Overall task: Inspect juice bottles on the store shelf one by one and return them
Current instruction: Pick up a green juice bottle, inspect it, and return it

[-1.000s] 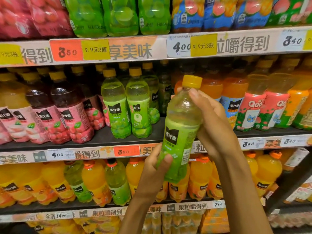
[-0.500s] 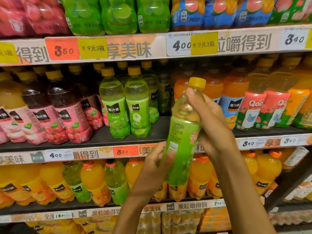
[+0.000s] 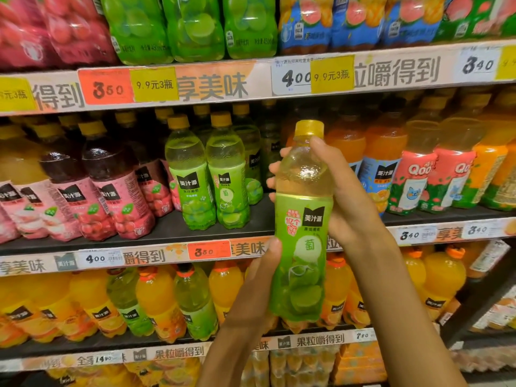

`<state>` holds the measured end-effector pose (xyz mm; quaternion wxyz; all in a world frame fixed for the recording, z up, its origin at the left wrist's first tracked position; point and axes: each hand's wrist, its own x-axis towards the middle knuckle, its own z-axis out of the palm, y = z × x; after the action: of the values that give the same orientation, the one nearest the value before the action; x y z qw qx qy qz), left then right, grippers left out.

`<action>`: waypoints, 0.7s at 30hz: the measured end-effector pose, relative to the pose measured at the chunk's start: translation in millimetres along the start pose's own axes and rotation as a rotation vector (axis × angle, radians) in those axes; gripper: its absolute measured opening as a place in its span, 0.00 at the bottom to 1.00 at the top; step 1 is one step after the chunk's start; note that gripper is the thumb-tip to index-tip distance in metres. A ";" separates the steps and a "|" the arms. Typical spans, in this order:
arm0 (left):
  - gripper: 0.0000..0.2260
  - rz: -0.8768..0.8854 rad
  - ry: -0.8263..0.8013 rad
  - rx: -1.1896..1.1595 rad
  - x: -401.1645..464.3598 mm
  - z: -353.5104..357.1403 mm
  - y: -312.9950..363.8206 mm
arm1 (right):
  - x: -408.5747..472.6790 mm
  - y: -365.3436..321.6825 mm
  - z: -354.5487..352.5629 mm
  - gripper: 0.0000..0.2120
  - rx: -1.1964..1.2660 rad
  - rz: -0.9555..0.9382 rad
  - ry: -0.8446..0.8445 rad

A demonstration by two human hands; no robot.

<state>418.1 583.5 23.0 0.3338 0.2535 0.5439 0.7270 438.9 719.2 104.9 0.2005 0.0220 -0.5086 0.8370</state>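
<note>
A green grape juice bottle (image 3: 301, 236) with a yellow cap stands upright in front of the middle shelf, its front label facing me. My right hand (image 3: 346, 196) grips its clear upper half from behind, thumb on the neck and fingertips showing at the left side. My left hand (image 3: 257, 291) holds the lower half, thumb pressed on the label's left edge. Two matching green bottles (image 3: 206, 177) stand on the middle shelf (image 3: 167, 230) just left of the held one.
Dark red juice bottles (image 3: 111, 188) fill the shelf's left, orange bottles (image 3: 382, 152) and pink-labelled Qoo bottles (image 3: 418, 177) its right. The shelf above holds green and red multipacks (image 3: 192, 26). Orange and green bottles (image 3: 156, 305) line the lower shelf. Price strips (image 3: 212, 85) edge each shelf.
The bottle has been turned about its axis, so the front label now faces me. It also went from leaning to upright, and both hands shifted their hold with it.
</note>
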 end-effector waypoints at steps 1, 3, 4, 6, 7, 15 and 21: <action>0.26 0.008 0.042 0.044 1.1 -1.9 -1.9 | -0.2 -1.2 0.2 0.15 -0.034 -0.036 0.020; 0.22 0.050 0.085 0.090 -0.4 -1.9 -0.3 | -0.3 -2.3 1.2 0.12 -0.100 -0.096 0.060; 0.20 0.067 0.097 0.097 -1.7 0.4 1.3 | 0.1 -2.1 1.7 0.11 -0.120 -0.105 0.077; 0.22 0.092 0.113 0.108 -3.9 3.1 1.0 | 0.9 -1.4 2.4 0.11 -0.136 -0.097 0.079; 0.23 0.091 0.112 0.081 -4.2 2.0 -1.0 | 1.1 -1.4 1.9 0.12 -0.133 -0.086 0.059; 0.27 -0.017 -0.066 -0.091 -17.7 -3.4 16.5 | 10.7 8.1 5.1 0.17 0.082 0.079 -0.009; 0.28 0.005 -0.351 -0.160 -33.4 -12.2 30.3 | 18.4 18.6 -1.4 0.21 0.132 0.233 0.015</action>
<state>424.5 544.8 48.5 0.4406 0.3506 0.4173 0.7133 415.7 718.6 93.0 0.1038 -0.0304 -0.4499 0.8865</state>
